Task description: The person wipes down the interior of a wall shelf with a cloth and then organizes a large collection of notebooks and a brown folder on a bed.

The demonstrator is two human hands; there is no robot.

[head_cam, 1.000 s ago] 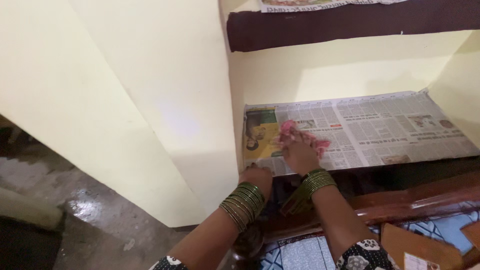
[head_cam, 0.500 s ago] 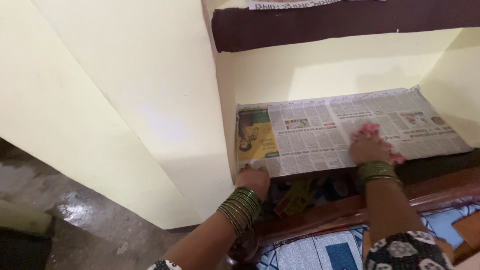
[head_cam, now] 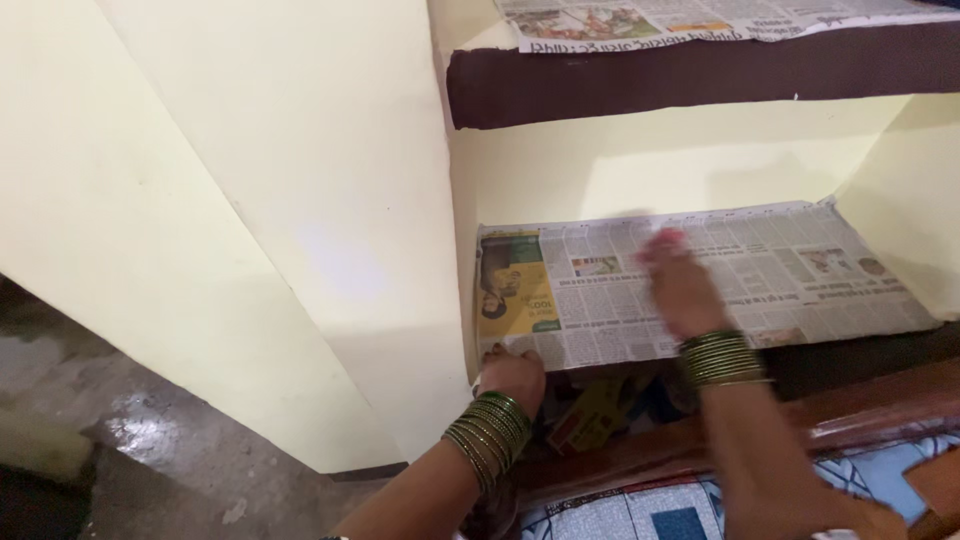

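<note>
Right hand [head_cam: 682, 292] lies palm down on the newspaper sheet [head_cam: 760, 280] that lines the lower shelf [head_cam: 860, 345], and it is blurred; a scrap of pink cloth [head_cam: 664, 240] shows at its fingertips, at twelve o'clock from the knuckles, so the hand seems closed loosely over that cloth, though the blur hides the exact grip. Left hand [head_cam: 512, 372] sits at the sheet's front left corner, about eight o'clock from the right hand, fingers curled over the shelf edge and pressing the paper down, holding nothing else.

Largest in view is the pale yellow wall [head_cam: 230, 220], filling the nine o'clock side. Next comes the newspaper sheet, spread flat across the shelf recess from left wall to right. It looks thin, light and limp, likely to wrinkle, slide or tear under a hard rub, so pinning a corner or edge flat, as the left hand does, seems the safest hold. The cloth appears soft and easily bunched in the fingers.

Both forearms reach up from six o'clock, wrists roughly straight, each stacked with green bangles [head_cam: 488, 432]. An upper shelf [head_cam: 700, 75] at twelve o'clock carries more newspaper
</note>
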